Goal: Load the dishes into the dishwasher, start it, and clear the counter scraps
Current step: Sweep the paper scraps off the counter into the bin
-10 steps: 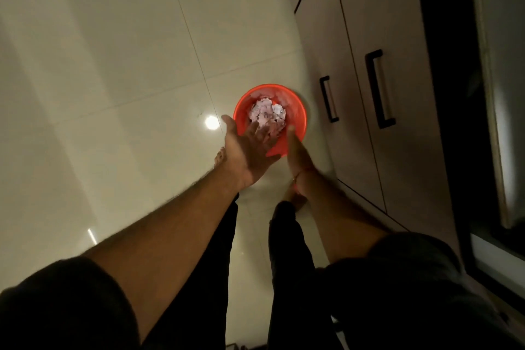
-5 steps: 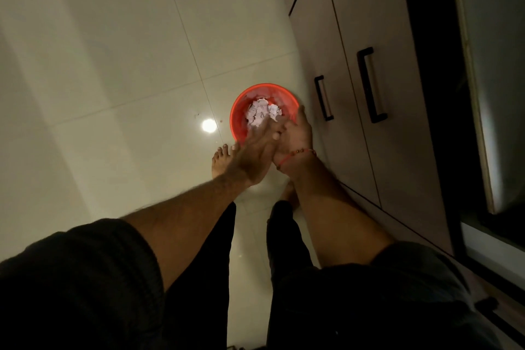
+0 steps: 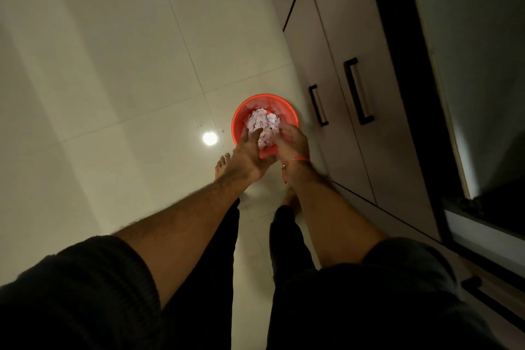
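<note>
Head view, bucket: an orange-red round bucket (image 3: pixel 238 119) stands on the pale tiled floor (image 3: pixel 113 65), a little past centre toward 1 o'clock, just beside the cabinet doors.
Head view, scraps: a heap of pale pink-white scraps (image 3: pixel 262 122) fills the middle of the bucket, inside its rim.
Head view, left hand: the left hand (image 3: pixel 246 155) reaches over the bucket's 7 o'clock rim, back of the hand up, fingers straight and spread. The fingertips lie over the scraps; whether they touch cannot be told. It holds nothing.
Head view, right hand: the right hand (image 3: pixel 294 140) sits over the bucket's 4 o'clock rim, fingers bent loosely toward the heap. It is blurred, so whether it pinches any scrap cannot be told. The two hands are close together, heels nearly meeting.
Head view, wrist thread: an orange thread (image 3: pixel 298 160) circles the right wrist.
Head view, arms: both forearms are bare, running from dark sleeves (image 3: pixel 85 287) at 6 to 8 o'clock up to the bucket.
Head view, feet: a bare foot (image 3: pixel 221 163) stands on the floor at the bucket's 7 o'clock, toes visible; dark trouser legs hang below it.
Head view, cabinets: grey cabinet doors (image 3: pixel 335 37) with two black bar handles (image 3: pixel 358 91) run along 1 to 4 o'clock.
Head view, reflections: two round light spots (image 3: pixel 209 138) gleam on the floor, one at the bucket's 9 o'clock.
</note>
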{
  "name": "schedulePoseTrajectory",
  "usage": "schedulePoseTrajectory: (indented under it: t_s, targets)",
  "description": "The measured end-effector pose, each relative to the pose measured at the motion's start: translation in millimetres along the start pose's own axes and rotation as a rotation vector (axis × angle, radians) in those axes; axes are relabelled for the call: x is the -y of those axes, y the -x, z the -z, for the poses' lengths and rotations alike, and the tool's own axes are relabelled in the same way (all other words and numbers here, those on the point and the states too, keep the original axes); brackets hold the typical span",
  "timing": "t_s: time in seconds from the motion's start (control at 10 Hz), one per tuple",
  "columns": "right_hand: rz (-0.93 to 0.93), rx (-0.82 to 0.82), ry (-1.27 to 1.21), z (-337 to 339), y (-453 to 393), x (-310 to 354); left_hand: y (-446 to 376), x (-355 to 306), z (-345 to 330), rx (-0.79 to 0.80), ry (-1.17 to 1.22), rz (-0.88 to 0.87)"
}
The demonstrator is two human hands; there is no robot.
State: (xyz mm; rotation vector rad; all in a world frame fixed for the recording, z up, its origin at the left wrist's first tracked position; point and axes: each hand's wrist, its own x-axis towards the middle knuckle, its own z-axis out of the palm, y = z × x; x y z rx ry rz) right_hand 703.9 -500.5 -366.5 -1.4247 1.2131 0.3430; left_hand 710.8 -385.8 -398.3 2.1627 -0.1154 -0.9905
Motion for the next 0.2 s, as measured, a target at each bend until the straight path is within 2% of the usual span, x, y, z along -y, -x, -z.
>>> schedulePoseTrajectory:
  t_s: [0.1, 0.2]
  targets:
    - [-0.057, 0.046, -0.031, 20.0, 34.4, 17.6, 9.9, 5.0, 15.5, 0.009, -0.129, -0.008]
    - [-0.099, 0.077, -0.082, 30.2, 61.8, 34.4, 21.9, -3.2, 29.6, 0.046, -0.135, -0.017]
